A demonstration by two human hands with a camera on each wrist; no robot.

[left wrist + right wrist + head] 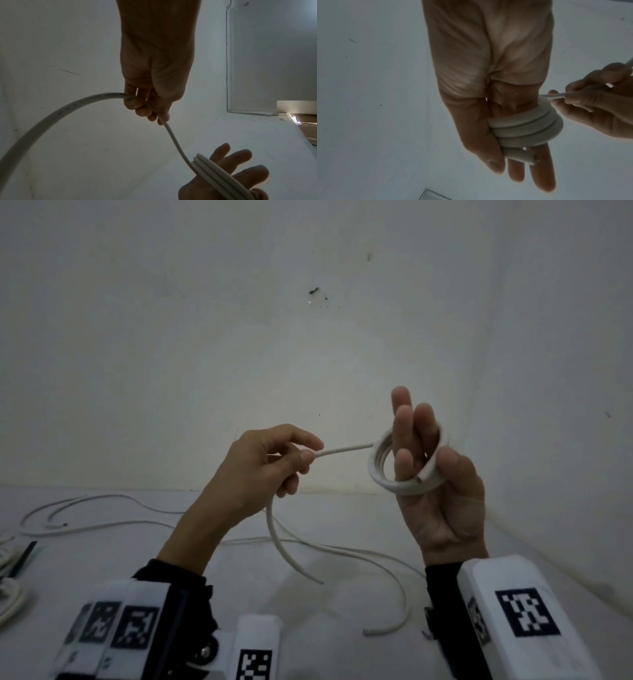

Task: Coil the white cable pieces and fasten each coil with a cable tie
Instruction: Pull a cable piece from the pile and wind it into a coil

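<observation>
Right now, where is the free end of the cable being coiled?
In the head view the free end hangs low at centre, just above the table. It trails down from the left hand, left of the coil on the right hand.

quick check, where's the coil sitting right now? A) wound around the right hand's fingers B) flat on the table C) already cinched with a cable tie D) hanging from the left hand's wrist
A: the coil loops around the straight fingers of the right hand, its thumb pressing the turns, while the left hand pinches the feeding strand; no tie on it.
</observation>
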